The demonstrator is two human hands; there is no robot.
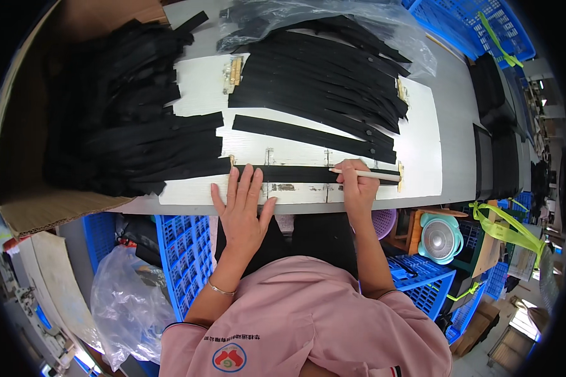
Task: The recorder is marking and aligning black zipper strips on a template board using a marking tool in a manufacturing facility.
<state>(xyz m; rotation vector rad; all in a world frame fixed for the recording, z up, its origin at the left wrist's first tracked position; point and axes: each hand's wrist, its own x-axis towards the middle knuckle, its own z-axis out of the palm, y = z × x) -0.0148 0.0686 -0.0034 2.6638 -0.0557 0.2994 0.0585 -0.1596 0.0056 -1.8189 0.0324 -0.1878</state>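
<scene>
A black fabric strip lies across the white board close to the table's front edge. My left hand rests flat with fingers spread, its fingertips on the strip's left part. In my right hand is a slim white marking pencil, its tip touching the strip near a line drawn on the board. A second black strip lies loose just beyond. Farther back, a pile of black strips covers the board's upper part. Another large heap of black strips spreads on the left.
A cardboard box stands around the left heap. Clear plastic film lies at the back. Stacked black pieces stand on the right. Blue crates and a teal fan are below the table edge.
</scene>
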